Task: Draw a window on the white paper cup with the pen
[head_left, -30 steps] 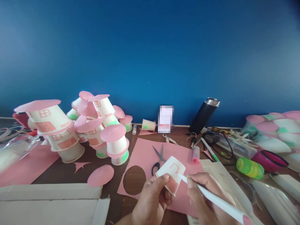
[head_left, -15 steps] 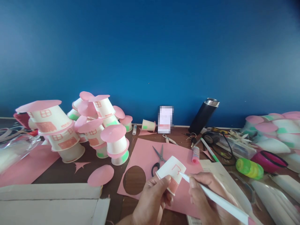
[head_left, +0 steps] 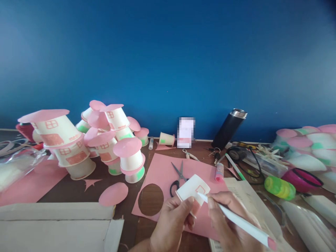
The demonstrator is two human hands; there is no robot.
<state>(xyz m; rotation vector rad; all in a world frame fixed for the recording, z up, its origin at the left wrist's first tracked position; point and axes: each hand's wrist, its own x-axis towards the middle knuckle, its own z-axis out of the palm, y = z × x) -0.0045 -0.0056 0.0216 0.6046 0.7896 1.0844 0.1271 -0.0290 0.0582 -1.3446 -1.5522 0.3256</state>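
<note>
My left hand (head_left: 170, 224) grips a small white paper cup (head_left: 190, 187), held on its side above a pink paper sheet (head_left: 162, 171). The cup carries a pink square outline and a pink patch near my thumb. My right hand (head_left: 228, 224) is closed round a white pen with a pink end (head_left: 238, 222). The pen's tip touches the cup beside the square outline. Black-handled scissors (head_left: 177, 178) lie on the pink sheet just behind the cup.
A pile of cups with pink round tops (head_left: 99, 140) stands at left. A pink paper disc (head_left: 113, 194) lies near cardboard (head_left: 52, 224). A black flask (head_left: 228, 128), glue stick (head_left: 219, 173), green bottle (head_left: 279, 187) and more cups (head_left: 307, 140) crowd the right.
The cup has turned slightly in my left hand and the pen tip has shifted along it; the pink square outline on the cup now looks closed.
</note>
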